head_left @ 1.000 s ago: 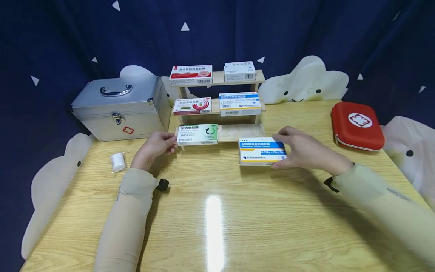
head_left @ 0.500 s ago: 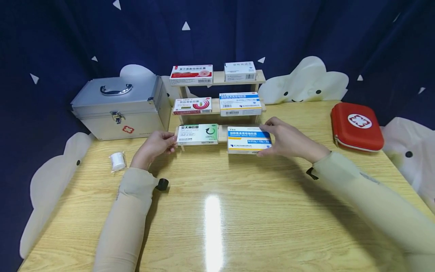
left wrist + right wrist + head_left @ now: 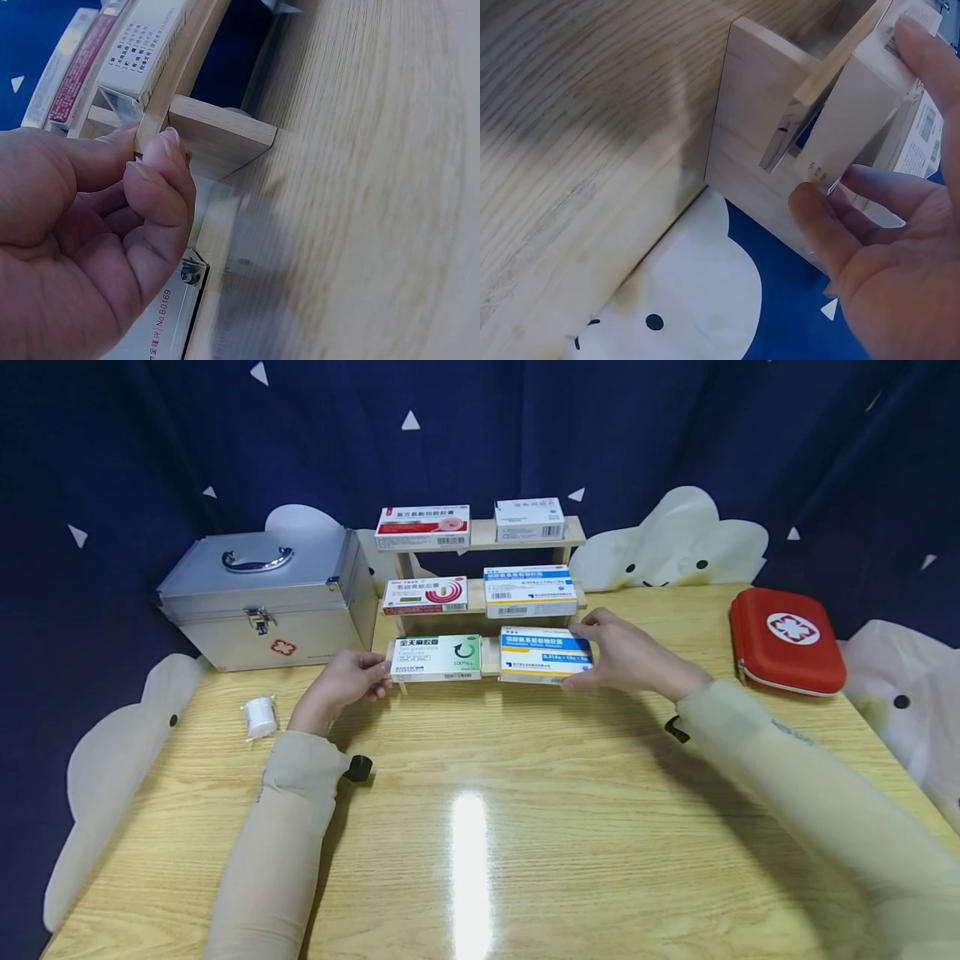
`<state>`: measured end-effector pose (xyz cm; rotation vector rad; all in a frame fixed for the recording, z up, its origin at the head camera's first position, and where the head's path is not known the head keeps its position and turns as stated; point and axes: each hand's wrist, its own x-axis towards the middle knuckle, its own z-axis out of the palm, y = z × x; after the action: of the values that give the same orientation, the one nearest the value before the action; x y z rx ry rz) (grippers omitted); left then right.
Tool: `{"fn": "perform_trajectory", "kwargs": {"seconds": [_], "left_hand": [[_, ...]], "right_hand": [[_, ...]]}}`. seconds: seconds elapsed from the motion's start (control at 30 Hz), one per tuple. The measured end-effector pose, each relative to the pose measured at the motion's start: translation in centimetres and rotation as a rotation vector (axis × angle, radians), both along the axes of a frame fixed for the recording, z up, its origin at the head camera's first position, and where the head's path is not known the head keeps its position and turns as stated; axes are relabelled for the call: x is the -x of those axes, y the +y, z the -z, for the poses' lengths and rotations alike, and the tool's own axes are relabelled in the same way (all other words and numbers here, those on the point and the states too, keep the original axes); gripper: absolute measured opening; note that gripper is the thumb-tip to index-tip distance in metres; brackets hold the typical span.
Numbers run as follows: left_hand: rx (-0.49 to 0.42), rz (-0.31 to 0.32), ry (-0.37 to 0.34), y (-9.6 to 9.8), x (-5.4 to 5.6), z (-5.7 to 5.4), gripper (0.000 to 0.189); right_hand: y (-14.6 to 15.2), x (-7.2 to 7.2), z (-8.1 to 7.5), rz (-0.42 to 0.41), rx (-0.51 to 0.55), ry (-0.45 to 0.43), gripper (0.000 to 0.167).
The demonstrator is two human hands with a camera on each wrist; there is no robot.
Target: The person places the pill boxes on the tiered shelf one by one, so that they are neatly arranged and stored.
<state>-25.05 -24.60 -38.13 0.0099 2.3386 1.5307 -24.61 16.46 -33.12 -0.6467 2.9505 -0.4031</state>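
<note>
A small three-tier wooden display rack (image 3: 491,652) stands on the table. My left hand (image 3: 347,687) pinches the left end of its bottom shelf between thumb and fingers; the left wrist view shows the shelf end (image 3: 154,124) between the fingertips. Beside it on that shelf lies a green-and-white medicine box (image 3: 437,658). My right hand (image 3: 626,652) grips a blue-and-white medicine box (image 3: 543,653) by its right end, over the right half of the bottom shelf. Seen from the right wrist, this box (image 3: 855,112) is tilted close against the shelf edge.
Red-and-white boxes (image 3: 423,527) (image 3: 425,595) fill the left of the upper tiers; a white box (image 3: 528,518) and another blue-and-white box (image 3: 529,591) sit right. An aluminium case (image 3: 258,597) and a wrapped white roll (image 3: 260,717) stand left, a red zip case (image 3: 789,641) right.
My right hand has carried the blue-and-white box left and away from me, from in front of the rack onto the bottom shelf's right half. The left hand has stayed at the shelf end.
</note>
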Motion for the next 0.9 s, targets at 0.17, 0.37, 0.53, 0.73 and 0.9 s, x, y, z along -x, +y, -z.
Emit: {"fn": "perform_trajectory", "kwargs": {"seconds": [0.17, 0.37, 0.53, 0.73, 0.9], "left_hand": [[0.006, 0.0, 0.004, -0.01, -0.02, 0.02, 0.035], [0.014, 0.0, 0.002, -0.03, 0.0, 0.05, 0.035], [0.016, 0.006, 0.002, -0.04, 0.05, 0.14, 0.036], [0.012, 0.008, -0.004, -0.01, 0.06, 0.13, 0.038], [0.01, 0.005, -0.007, 0.0, 0.06, 0.1, 0.037]], "right_hand": [[0.05, 0.45, 0.06, -0.007, 0.002, -0.011, 0.105], [0.2, 0.8, 0.25, -0.02, 0.014, -0.011, 0.102], [0.26, 0.97, 0.31, -0.028, 0.027, -0.01, 0.1], [0.26, 0.95, 0.36, -0.029, 0.046, -0.018, 0.096], [0.21, 0.95, 0.41, -0.026, 0.048, -0.016, 0.094]]}}
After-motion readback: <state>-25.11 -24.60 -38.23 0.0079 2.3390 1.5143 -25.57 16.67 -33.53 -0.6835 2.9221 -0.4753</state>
